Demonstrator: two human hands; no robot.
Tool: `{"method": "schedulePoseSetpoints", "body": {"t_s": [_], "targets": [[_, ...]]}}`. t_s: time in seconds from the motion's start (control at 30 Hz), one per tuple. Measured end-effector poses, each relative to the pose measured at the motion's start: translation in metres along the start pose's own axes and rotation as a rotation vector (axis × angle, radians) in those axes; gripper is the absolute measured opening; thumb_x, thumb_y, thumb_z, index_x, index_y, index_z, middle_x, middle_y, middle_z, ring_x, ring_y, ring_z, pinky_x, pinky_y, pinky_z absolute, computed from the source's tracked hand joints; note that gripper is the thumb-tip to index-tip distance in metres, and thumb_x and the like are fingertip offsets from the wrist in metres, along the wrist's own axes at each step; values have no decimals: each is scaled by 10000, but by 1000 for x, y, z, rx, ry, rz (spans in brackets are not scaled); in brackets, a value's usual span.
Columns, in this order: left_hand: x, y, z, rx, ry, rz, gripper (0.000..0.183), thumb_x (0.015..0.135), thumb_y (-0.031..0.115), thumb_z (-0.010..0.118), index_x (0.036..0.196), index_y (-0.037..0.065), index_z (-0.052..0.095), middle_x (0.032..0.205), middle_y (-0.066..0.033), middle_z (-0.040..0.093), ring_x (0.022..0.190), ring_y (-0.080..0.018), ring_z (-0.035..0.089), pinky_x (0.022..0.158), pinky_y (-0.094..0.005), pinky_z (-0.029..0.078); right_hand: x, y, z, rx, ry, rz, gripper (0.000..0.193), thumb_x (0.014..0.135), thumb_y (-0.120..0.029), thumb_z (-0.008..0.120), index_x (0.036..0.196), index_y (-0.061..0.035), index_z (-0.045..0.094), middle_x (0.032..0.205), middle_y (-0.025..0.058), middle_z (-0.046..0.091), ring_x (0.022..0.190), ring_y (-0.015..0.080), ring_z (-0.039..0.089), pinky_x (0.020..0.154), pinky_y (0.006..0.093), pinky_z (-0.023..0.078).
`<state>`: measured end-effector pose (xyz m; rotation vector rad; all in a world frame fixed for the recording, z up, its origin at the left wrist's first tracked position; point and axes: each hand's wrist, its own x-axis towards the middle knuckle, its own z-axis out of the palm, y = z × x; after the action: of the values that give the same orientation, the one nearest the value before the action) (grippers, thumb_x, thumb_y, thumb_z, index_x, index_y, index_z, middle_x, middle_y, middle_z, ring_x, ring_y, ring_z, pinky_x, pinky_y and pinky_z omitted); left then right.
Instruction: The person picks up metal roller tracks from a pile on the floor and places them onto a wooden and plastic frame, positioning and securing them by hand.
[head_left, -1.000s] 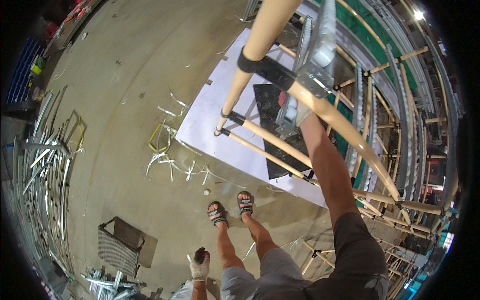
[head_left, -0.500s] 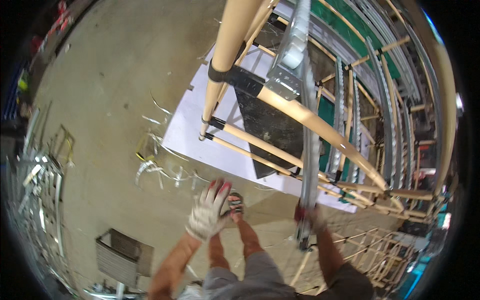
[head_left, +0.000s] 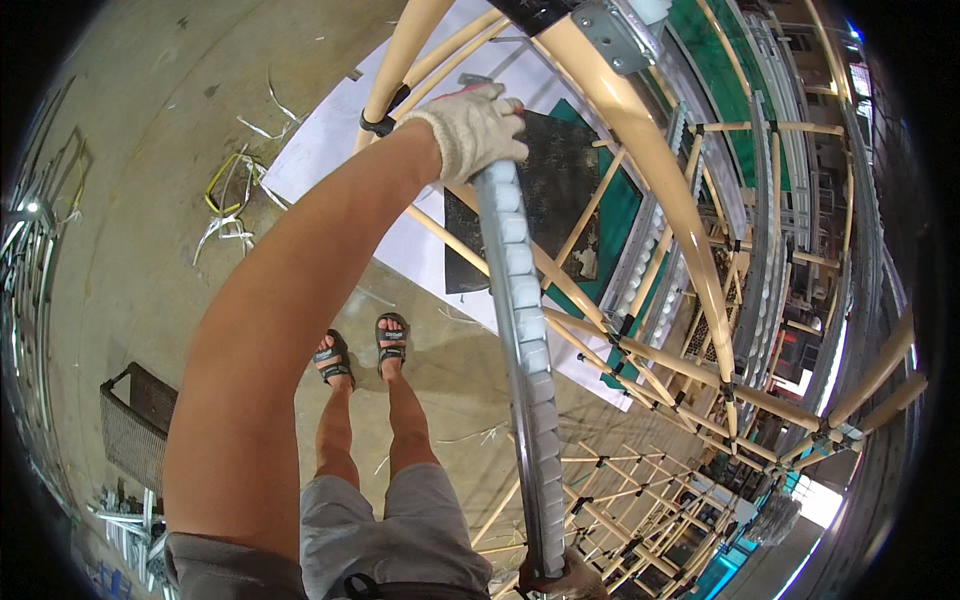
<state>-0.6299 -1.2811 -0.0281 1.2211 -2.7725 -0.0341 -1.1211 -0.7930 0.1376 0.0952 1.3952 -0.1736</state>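
Note:
My left hand (head_left: 472, 128), in a white knit glove, grips the upper end of a long grey roller rail (head_left: 520, 340) that stands nearly upright in front of me. My right hand (head_left: 572, 580) holds the same rail at its lower end, at the bottom edge of the view, only partly seen. The rail has a row of small white rollers along it. Beige pipes of a rack frame (head_left: 640, 170) rise just to the right of the rail. My legs and sandalled feet (head_left: 362, 345) stand on the concrete floor below.
More roller rails (head_left: 650, 270) lie mounted in the beige pipe rack (head_left: 770, 400) to the right. A white sheet (head_left: 330, 150) and a dark mat (head_left: 560, 190) lie on the floor under the frame. Metal offcuts (head_left: 235, 210) litter the left; a wire basket (head_left: 135, 425) stands lower left.
My left arm has swung up from waist height and taken hold of the rail's top. My right hand has slid to the rail's bottom. The view has tilted closer to the rack.

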Motion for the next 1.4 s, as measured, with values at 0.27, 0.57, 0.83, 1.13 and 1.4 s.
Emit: {"method": "schedulePoseSetpoints", "body": {"t_s": [0.27,0.57,0.83,1.13,1.4], "targets": [[-157,70,-3,-154,-250,101,290,778,191,651,1066,175,618,891,-15,623,918,-229,639,798,-441,499,-3,-46,-13,-1083,194,-68,568,736,-186,851,1230,-37,614,1009,108,703,899,234,676,819,379,545],[-458,191,-69,-512,-438,-694,356,632,374,827,838,118,692,765,-99,658,670,-321,670,582,-440,538,105,-231,126,-1860,312,-1040,492,688,-52,757,1173,-80,678,1082,153,698,1054,365,647,958,436,508],[-397,287,-13,-509,-14,-1248,329,689,246,841,933,109,667,802,-101,711,670,-341,693,616,-451,558,232,-141,247,-561,127,-1223,788,944,-93,669,1579,-59,204,1397,131,498,1271,221,491,1089,358,398],[-210,262,15,-815,144,-1415,401,793,279,756,1113,77,622,928,-171,648,823,-400,658,714,-512,531,281,-227,390,-57,197,-1047,651,827,10,709,1387,-29,379,894,94,610,608,162,575,516,325,500],[-111,173,-50,-799,301,-1270,971,728,404,834,1480,3,369,1389,-242,488,1277,-433,485,1106,-539,352,283,-448,378,-351,141,-1208,289,867,-194,686,1095,-71,558,807,82,623,628,214,632,531,354,534]]}}
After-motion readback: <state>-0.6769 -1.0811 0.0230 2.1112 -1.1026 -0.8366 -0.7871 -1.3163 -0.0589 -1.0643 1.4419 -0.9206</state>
